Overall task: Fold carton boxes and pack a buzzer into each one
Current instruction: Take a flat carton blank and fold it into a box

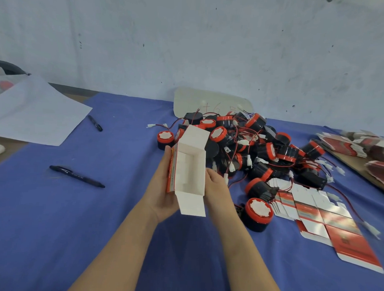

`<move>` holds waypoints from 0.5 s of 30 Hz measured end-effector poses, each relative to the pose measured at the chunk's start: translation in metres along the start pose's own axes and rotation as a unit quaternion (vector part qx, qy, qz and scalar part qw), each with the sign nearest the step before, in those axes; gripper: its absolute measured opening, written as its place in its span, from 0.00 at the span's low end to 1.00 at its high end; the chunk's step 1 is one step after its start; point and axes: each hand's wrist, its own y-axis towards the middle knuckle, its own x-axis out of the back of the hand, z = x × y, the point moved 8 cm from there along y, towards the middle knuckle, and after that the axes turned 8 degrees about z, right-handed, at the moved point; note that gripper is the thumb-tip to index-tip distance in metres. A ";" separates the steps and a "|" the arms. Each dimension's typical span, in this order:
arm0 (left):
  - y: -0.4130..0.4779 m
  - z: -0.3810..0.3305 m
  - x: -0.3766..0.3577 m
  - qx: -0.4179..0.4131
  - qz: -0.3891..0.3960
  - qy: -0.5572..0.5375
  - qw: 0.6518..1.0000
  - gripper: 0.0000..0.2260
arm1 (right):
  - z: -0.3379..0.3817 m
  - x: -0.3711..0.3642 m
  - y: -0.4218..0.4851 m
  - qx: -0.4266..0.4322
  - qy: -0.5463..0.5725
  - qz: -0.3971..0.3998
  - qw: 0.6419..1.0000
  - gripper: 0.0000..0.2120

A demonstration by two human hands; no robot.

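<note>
While I square it, carton box: above the desk, mouth up for loading.
Left hand: fingers grip its orange side.
Right hand: steadies opposite wall; grip hidden, cannot tell.
Buzzers: heaped just beyond.

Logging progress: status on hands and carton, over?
The left hand and right hand both hold the carton. Erected, both end flaps open, empty inside. Just behind it the buzzer pile, nothing between.

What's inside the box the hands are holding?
Nothing, it is empty: the carton box is open, showing only its bare white inside.
</note>
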 end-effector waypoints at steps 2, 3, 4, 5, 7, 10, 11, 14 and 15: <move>0.001 -0.001 0.003 0.001 -0.011 0.012 1.000 0.23 | 0.002 0.010 0.000 0.017 -0.054 -0.045 0.997 0.13; 0.001 -0.002 0.004 -0.002 -0.016 0.017 1.000 0.22 | 0.004 0.018 -0.001 0.036 -0.080 -0.082 0.993 0.12; 0.001 -0.004 0.005 -0.007 -0.022 0.023 0.999 0.23 | 0.008 0.027 -0.003 0.056 -0.092 -0.125 0.986 0.10; 0.001 -0.007 0.006 -0.013 -0.032 0.036 0.999 0.23 | 0.012 0.037 -0.006 0.073 -0.087 -0.165 0.980 0.07; -0.001 -0.011 0.009 -0.019 -0.051 0.079 0.995 0.25 | 0.017 0.050 -0.013 0.099 -0.071 -0.216 0.969 0.03; -0.004 -0.012 0.009 -0.015 -0.060 0.132 0.989 0.22 | 0.020 0.054 -0.014 0.114 -0.103 -0.233 0.960 0.03; -0.004 -0.012 0.006 -0.012 -0.058 0.144 0.988 0.21 | 0.019 0.053 -0.014 0.113 -0.118 -0.233 0.959 0.03; -0.003 -0.007 -0.002 -0.007 -0.046 0.167 0.985 0.20 | 0.019 0.050 -0.015 0.122 -0.194 -0.240 0.943 0.03; -0.003 -0.005 -0.005 -0.006 -0.040 0.169 0.985 0.21 | 0.021 0.047 -0.016 0.133 -0.215 -0.238 0.938 0.04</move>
